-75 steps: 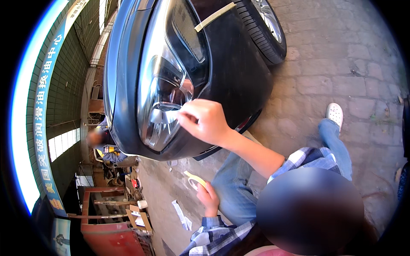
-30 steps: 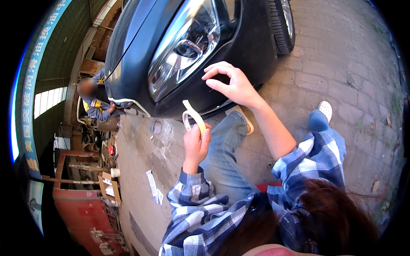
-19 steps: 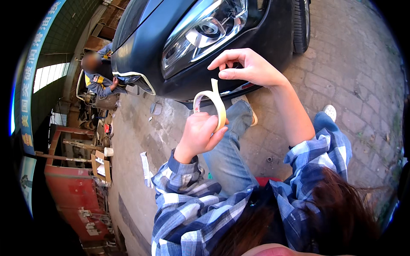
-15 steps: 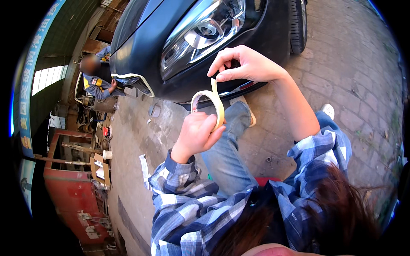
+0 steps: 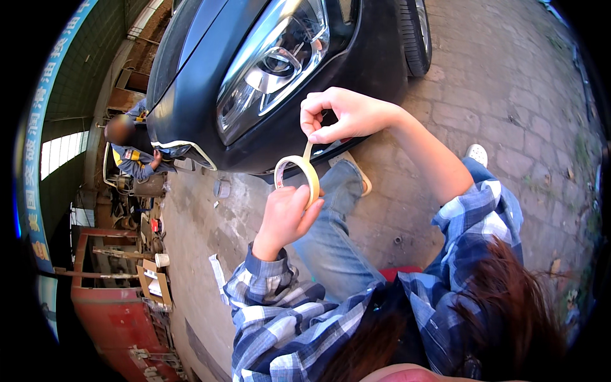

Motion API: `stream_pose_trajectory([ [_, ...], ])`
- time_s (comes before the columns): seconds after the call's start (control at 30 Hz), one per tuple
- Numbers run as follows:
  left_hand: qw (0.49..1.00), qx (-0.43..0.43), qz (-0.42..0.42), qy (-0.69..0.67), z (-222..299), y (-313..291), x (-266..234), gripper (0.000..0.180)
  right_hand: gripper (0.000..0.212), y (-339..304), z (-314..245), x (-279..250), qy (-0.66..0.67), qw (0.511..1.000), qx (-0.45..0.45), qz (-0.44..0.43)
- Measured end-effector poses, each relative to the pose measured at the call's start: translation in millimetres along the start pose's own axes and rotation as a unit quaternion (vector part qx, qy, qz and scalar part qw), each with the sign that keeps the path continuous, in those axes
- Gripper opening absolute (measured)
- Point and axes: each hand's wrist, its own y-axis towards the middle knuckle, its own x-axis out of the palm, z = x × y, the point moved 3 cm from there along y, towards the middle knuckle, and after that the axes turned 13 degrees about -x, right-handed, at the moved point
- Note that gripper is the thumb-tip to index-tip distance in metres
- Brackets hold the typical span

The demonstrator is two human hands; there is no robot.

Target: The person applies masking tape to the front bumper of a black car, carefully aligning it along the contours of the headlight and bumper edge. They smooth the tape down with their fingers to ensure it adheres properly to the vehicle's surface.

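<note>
A roll of pale yellow masking tape stands on edge in my left hand, whose fingers are wrapped round its lower side. From the top of the roll a short tape end runs upward. My right hand pinches that end between thumb and forefinger, the other fingers curled. Both hands are held in the air in front of a dark matte car bumper. Just beyond my right hand is the car's clear headlight.
At the far left a person in grey and yellow workwear is by the car's front, where pale tape edges an opening. A red metal frame and an open cardboard box stand at left. A car tyre is at upper right.
The view has shifted, so the car sits further left. My hands have moved slightly down and left in the picture, still holding the roll and its end.
</note>
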Motion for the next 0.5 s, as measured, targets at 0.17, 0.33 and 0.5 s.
stream_pose_trajectory([
  [0.17,0.992,-0.103,-0.018,-0.067,-4.3,-5.7,8.9,0.010,0.008,-3.9,7.8,-0.7,-0.109,0.993,-0.039,0.024],
  [0.33,0.938,-0.254,-0.042,-0.232,-19.1,-12.7,31.8,0.016,0.010,-9.7,14.6,3.3,-0.108,0.992,-0.058,0.008],
  [0.5,0.877,-0.344,-0.029,-0.334,-58.0,-12.2,56.2,0.023,0.013,-15.5,18.3,-4.7,-0.240,0.968,-0.075,0.019],
])
